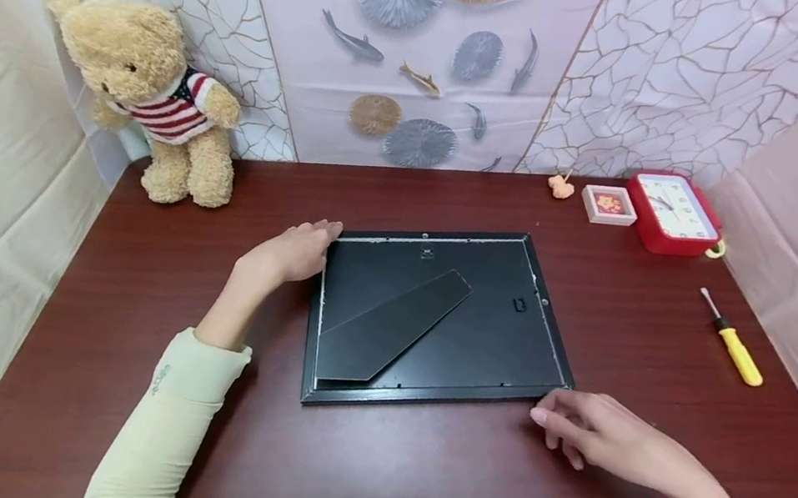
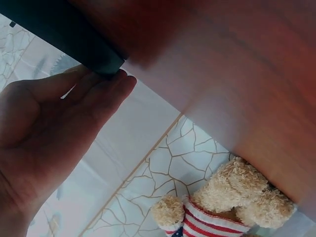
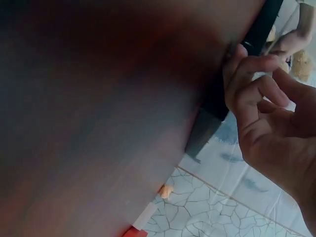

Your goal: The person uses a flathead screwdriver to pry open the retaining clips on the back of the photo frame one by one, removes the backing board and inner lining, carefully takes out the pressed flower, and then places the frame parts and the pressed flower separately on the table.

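Note:
A black picture frame point(image 1: 436, 313) lies back side up on the dark red table, its stand flap point(image 1: 396, 329) slanting across the backing board. My left hand point(image 1: 296, 251) is at the far left corner, fingers fairly straight against the edge. In the left wrist view, the fingertips of that hand point(image 2: 64, 111) touch the frame's corner point(image 2: 101, 59). My right hand point(image 1: 597, 435) is at the near right corner, its fingers loosely bent and touching the edge. Seen from the right wrist, this hand point(image 3: 269, 103) lies beside the frame's side point(image 3: 215, 98), with no visible grip round it.
A yellow-handled screwdriver point(image 1: 739, 354) lies at the right. Toward the back right are a red clock point(image 1: 676, 214), a small white-framed box point(image 1: 609, 204) and a little peach-coloured item point(image 1: 561, 187). A teddy bear point(image 1: 154, 95) leans at the back left against the patterned backdrop.

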{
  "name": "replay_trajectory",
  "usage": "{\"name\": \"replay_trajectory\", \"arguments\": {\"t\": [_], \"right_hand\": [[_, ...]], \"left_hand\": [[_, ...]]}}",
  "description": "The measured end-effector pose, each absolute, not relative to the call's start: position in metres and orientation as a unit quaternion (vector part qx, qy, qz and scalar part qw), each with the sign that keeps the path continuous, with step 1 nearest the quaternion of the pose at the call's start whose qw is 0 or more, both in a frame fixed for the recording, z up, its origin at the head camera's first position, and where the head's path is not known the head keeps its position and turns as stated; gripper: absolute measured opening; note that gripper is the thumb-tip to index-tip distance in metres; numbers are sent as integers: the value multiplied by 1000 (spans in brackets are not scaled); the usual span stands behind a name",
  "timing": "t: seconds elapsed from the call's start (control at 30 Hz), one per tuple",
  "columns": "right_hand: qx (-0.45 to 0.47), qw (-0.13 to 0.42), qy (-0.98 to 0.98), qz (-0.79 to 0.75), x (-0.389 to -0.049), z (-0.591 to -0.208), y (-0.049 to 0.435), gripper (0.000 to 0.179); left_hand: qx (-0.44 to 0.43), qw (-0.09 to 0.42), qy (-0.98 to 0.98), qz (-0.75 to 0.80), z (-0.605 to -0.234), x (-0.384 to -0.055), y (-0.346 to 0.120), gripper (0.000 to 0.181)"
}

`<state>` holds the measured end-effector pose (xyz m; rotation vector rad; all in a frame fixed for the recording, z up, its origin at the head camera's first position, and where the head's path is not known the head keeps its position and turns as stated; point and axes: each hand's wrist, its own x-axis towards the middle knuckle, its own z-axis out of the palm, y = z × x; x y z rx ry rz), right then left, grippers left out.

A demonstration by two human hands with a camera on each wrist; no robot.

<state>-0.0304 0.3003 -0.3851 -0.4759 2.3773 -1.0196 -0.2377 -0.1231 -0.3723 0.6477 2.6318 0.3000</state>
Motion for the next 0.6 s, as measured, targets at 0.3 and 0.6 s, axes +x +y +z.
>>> {"name": "replay_trajectory", "arguments": {"t": [0.3,0.6], "right_hand": [[-110,261,888,-362,-68,-379,300,38],[-113,274,885,-358,-111,-373,295,37]], "left_hand": [[248,89,965,12,-393,-185,-140,49],[229,12,973,-38,-371,-112,-123,19]]}}
